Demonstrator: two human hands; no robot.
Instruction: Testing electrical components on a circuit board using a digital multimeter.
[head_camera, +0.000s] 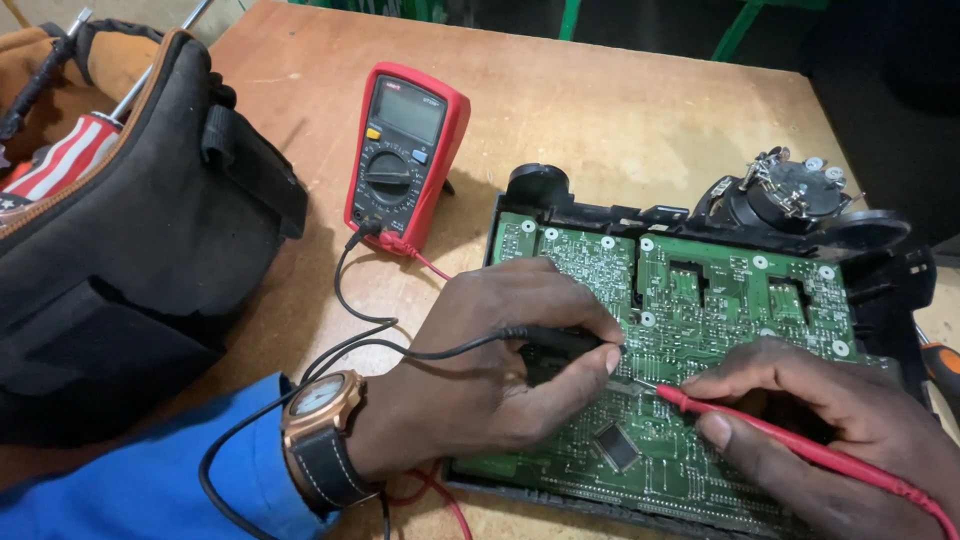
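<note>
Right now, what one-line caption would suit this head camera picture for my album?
Left hand and right hand touch black probe and red probe to a green circuit board beside a red multimeter.

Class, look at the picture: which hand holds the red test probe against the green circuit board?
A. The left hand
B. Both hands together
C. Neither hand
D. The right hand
D: the right hand grips the red probe, while the left hand holds the black probe on the circuit board.

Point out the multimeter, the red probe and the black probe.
multimeter (404, 150): head view, on its dial.
red probe (790, 445): head view, on its shaft.
black probe (560, 340): head view, on its handle.
</note>
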